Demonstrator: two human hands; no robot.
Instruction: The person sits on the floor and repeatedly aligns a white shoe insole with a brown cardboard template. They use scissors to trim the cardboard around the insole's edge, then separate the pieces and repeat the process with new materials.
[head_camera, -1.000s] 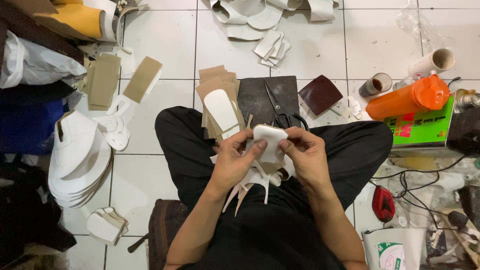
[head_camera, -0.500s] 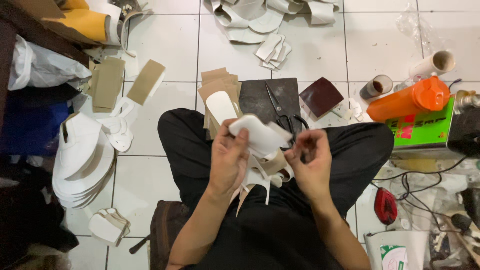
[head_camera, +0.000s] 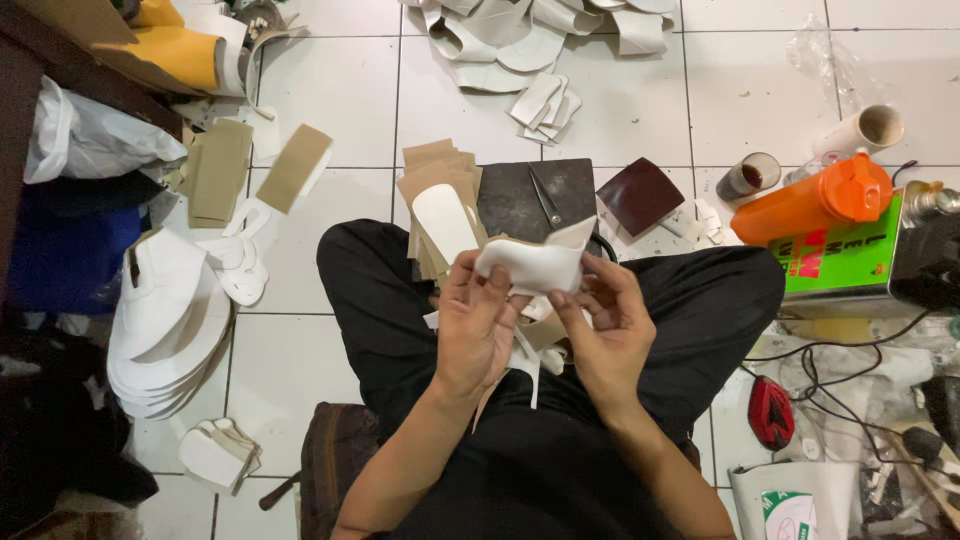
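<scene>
Head view, only one I have. I sit cross-legged in black trousers on the white tiled floor (head_camera: 330, 90). Both hands up over my lap, working one small white cut leather piece with pointed tabs (head_camera: 530, 262).

Left hand (head_camera: 478, 325): fingers curled closed on the piece's left end, thumb on top pinching it. Right hand (head_camera: 600, 330): fingertips closed on the piece's right lower edge, pinch grip.

Change: a second ago both hands wrapped the piece close together, folded small. Half a second ago the left hand alone lifted it while the right hand came off with fingers loose. Now the right hand is back on and the piece is spread wider between both hands, one corner tab pointing up. My read: it has been turned and opened out, so handling is mid-way, not finished.

Loose white strips (head_camera: 525, 350) hang below the hands onto my lap.

Around: a stack of tan card pieces with a white oval insole on top (head_camera: 445, 215) just beyond my left knee, a dark square cutting slab (head_camera: 520, 195) with black scissors (head_camera: 545, 195) ahead, a dark red leather patch (head_camera: 640, 195) beside it, an orange plastic bottle (head_camera: 815, 200) towards the right edge, and a pile of white sole-shaped sheets (head_camera: 165, 320) on the left.
</scene>
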